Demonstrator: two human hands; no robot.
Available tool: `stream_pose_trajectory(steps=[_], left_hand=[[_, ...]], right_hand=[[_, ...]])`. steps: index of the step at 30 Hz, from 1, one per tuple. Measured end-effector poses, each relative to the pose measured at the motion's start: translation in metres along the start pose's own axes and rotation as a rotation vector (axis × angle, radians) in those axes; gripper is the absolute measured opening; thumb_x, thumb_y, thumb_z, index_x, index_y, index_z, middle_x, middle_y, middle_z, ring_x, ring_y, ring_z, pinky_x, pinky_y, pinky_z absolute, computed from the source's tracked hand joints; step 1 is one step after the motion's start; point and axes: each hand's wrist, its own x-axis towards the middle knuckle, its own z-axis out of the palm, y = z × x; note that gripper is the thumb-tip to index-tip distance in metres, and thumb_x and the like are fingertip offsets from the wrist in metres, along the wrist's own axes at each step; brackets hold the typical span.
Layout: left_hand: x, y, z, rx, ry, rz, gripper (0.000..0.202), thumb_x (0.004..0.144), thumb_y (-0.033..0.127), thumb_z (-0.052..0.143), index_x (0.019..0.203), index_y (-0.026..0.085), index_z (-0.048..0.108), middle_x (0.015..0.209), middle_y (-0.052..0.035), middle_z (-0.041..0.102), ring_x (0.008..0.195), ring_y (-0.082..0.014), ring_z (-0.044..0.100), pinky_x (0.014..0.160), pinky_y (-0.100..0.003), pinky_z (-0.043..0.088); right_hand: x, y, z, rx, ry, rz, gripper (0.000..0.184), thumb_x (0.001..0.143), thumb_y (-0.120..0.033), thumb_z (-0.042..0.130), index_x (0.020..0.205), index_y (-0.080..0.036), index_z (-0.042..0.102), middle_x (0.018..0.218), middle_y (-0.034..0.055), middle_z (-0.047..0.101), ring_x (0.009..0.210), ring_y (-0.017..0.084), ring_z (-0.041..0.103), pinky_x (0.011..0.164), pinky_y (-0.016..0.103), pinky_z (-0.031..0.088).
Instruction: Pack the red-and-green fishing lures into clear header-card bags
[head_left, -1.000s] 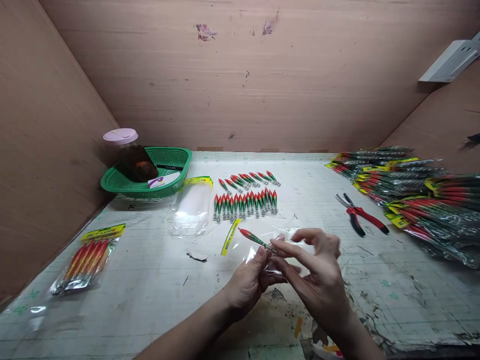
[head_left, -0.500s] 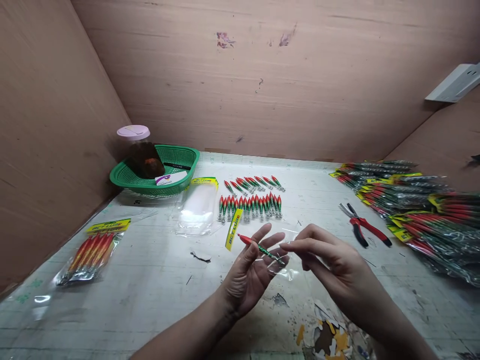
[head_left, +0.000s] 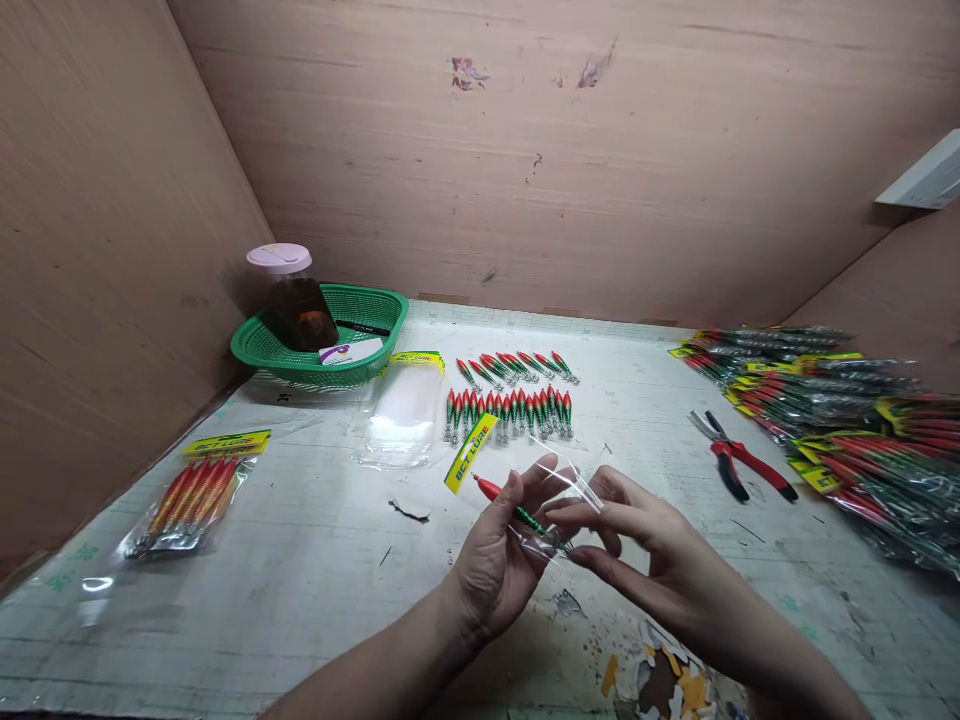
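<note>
My left hand pinches a red and green fishing lure between thumb and fingers, and also holds a clear plastic bag with a yellow label. My right hand is closed on the open end of that clear bag, touching the lure's hook end. Behind the hands, loose red and green lures lie in two rows on the table. A stack of unfilled clear bags lies to their left.
A green basket with a pink-lidded jar stands at the back left. One filled packet lies at the left. Red-handled pliers and piles of filled packets occupy the right. Brown board walls enclose the white table.
My left fingers have curled shut round the lure. My right hand moved in and closed on the bag's opening at the hook end. The view shifted slightly.
</note>
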Motion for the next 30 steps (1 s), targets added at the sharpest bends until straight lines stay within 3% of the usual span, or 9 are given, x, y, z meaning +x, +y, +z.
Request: stream_pose_trajectory(steps=[3, 6, 8, 11, 15, 20, 25, 28, 30], left_hand=[[0.002, 0.01, 0.005, -0.043, 0.102, 0.018, 0.031, 0.091, 0.034, 0.049, 0.1, 0.013, 0.07, 0.099, -0.0081, 0.072, 0.082, -0.0142, 0.066, 0.083, -0.027, 0.05], [0.004, 0.021, 0.009, -0.057, 0.19, 0.063, 0.032, 0.093, 0.032, 0.046, 0.105, 0.011, 0.067, 0.099, -0.0087, 0.072, 0.078, -0.0123, 0.067, 0.079, -0.025, 0.052], [0.007, 0.025, 0.008, -0.038, 0.215, 0.088, 0.034, 0.093, 0.033, 0.045, 0.109, 0.01, 0.064, 0.101, -0.0098, 0.072, 0.079, -0.0125, 0.067, 0.078, -0.025, 0.053], [0.01, 0.025, 0.005, 0.002, 0.229, 0.097, 0.035, 0.092, 0.034, 0.047, 0.114, 0.009, 0.06, 0.103, -0.0122, 0.071, 0.084, -0.0149, 0.068, 0.079, -0.026, 0.054], [0.014, 0.022, 0.001, 0.067, 0.271, 0.098, 0.035, 0.09, 0.031, 0.052, 0.119, 0.01, 0.056, 0.106, -0.0139, 0.07, 0.087, -0.018, 0.069, 0.077, -0.028, 0.055], [0.015, 0.024, 0.002, 0.087, 0.295, 0.082, 0.032, 0.092, 0.029, 0.049, 0.115, 0.01, 0.057, 0.105, -0.0135, 0.07, 0.087, -0.0192, 0.069, 0.071, -0.026, 0.056], [0.014, 0.024, 0.002, 0.095, 0.294, 0.066, 0.029, 0.091, 0.029, 0.05, 0.109, 0.009, 0.062, 0.105, -0.0124, 0.071, 0.087, -0.0207, 0.07, 0.072, -0.027, 0.056], [0.012, 0.022, 0.005, 0.091, 0.293, 0.063, 0.028, 0.091, 0.028, 0.049, 0.105, 0.008, 0.063, 0.103, -0.0125, 0.071, 0.086, -0.0211, 0.07, 0.072, -0.028, 0.057], [0.01, 0.02, 0.006, 0.09, 0.292, 0.046, 0.029, 0.091, 0.029, 0.05, 0.104, 0.007, 0.064, 0.104, -0.0132, 0.071, 0.085, -0.0218, 0.07, 0.072, -0.029, 0.057]], right_hand=[[0.006, 0.02, -0.019, 0.154, 0.097, -0.011, 0.016, 0.087, -0.032, 0.057, 0.098, -0.026, 0.066, 0.093, 0.0045, 0.057, 0.08, 0.014, 0.06, 0.066, 0.026, 0.053], [0.028, 0.066, -0.025, 0.007, 0.349, 0.193, 0.023, 0.083, -0.039, 0.06, 0.098, -0.021, 0.065, 0.097, 0.0069, 0.06, 0.083, 0.016, 0.061, 0.068, 0.03, 0.053], [0.047, 0.102, -0.018, -0.165, 0.336, 0.319, 0.025, 0.078, -0.036, 0.065, 0.093, -0.016, 0.066, 0.089, 0.0064, 0.062, 0.071, 0.015, 0.061, 0.063, 0.031, 0.053], [0.068, 0.143, 0.003, -0.233, 0.304, 0.326, 0.023, 0.073, -0.033, 0.069, 0.086, -0.013, 0.065, 0.078, 0.0032, 0.061, 0.059, 0.011, 0.056, 0.059, 0.029, 0.05], [0.073, 0.161, 0.019, -0.271, 0.326, 0.265, 0.024, 0.082, -0.037, 0.061, 0.082, -0.014, 0.061, 0.077, 0.0, 0.059, 0.064, 0.01, 0.055, 0.064, 0.028, 0.048], [0.053, 0.146, 0.003, -0.211, 0.388, 0.231, 0.028, 0.079, -0.045, 0.06, 0.079, -0.017, 0.064, 0.074, 0.0031, 0.06, 0.06, 0.014, 0.056, 0.06, 0.031, 0.049], [0.0, 0.084, -0.05, 0.05, 0.381, 0.133, 0.023, 0.082, -0.041, 0.061, 0.096, -0.023, 0.064, 0.086, 0.0052, 0.066, 0.077, 0.018, 0.063, 0.064, 0.03, 0.053], [-0.025, 0.034, -0.067, 0.228, 0.126, -0.039, 0.009, 0.08, -0.031, 0.064, 0.087, -0.026, 0.066, 0.07, 0.003, 0.061, 0.067, 0.017, 0.061, 0.057, 0.028, 0.053], [-0.03, 0.011, -0.061, 0.23, -0.007, -0.039, 0.004, 0.081, -0.024, 0.063, 0.084, -0.026, 0.065, 0.068, 0.0022, 0.061, 0.063, 0.016, 0.06, 0.056, 0.027, 0.053]])
